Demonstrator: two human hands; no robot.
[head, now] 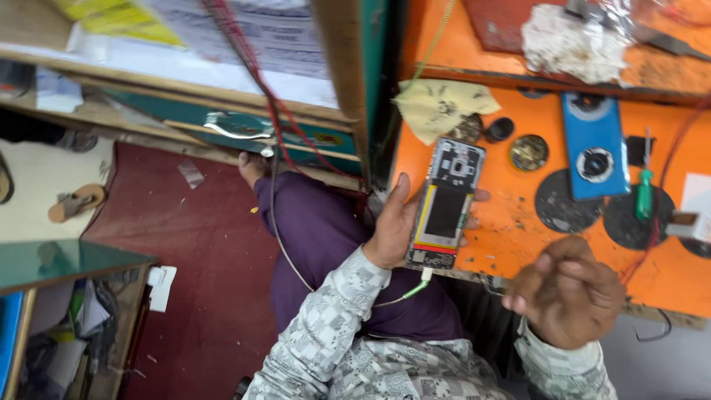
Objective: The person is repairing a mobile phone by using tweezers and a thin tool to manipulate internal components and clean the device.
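My left hand (392,226) holds an opened phone (444,204) upright, its back cover off and its inner boards and black battery showing. A thin cable with a green-tipped plug (418,285) hangs from the phone's lower end. My right hand (566,292) hovers over the front edge of the orange workbench (511,244), fingers curled loosely, with nothing seen in it. A blue phone back cover (592,144) lies on the bench beyond it.
A green-handled screwdriver (646,189) lies to the right of the blue cover. Round dark pads (563,204), small round parts (528,152) and a yellow cloth (437,107) lie about the bench. A dark red floor (200,244) and wooden shelves (185,89) are at left.
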